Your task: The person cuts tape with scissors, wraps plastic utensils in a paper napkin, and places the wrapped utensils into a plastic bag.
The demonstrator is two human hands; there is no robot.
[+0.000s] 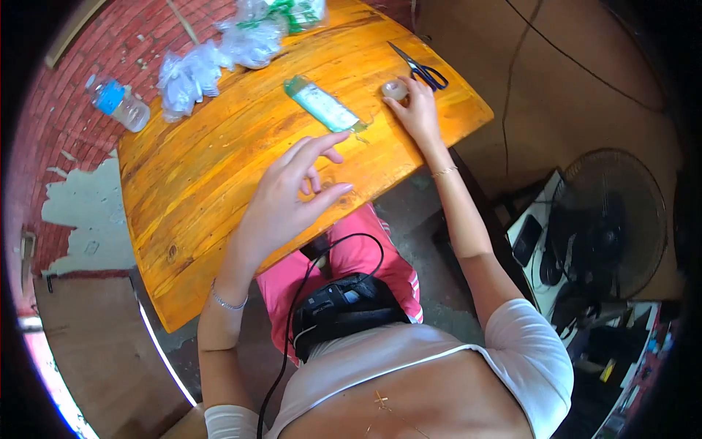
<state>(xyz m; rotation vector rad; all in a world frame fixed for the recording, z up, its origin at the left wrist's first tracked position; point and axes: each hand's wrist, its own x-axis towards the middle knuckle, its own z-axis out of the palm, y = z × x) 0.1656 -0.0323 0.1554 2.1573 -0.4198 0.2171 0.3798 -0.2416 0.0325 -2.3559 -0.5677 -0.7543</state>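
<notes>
My left hand (287, 192) hovers above the near part of the wooden table (219, 168), thumb and fingers spread with nothing between them. Its index fingertip appears close to the near end of a flat green-and-clear plastic packet (322, 106), but I cannot tell whether they touch. A small roll of clear tape (395, 89) is at the right of the table, gripped between the thumb and fingers of my right hand (419, 111). Just beyond that hand lies a pair of dark-handled scissors (424, 73).
Bunched clear plastic bags (194, 77) lie along the far left side, with a green-marked bag (296, 13) at the back. A water bottle (121, 104) stands at the left edge. To the right is a fan (610, 219). A black pouch (347, 307) with a cable rests on my lap.
</notes>
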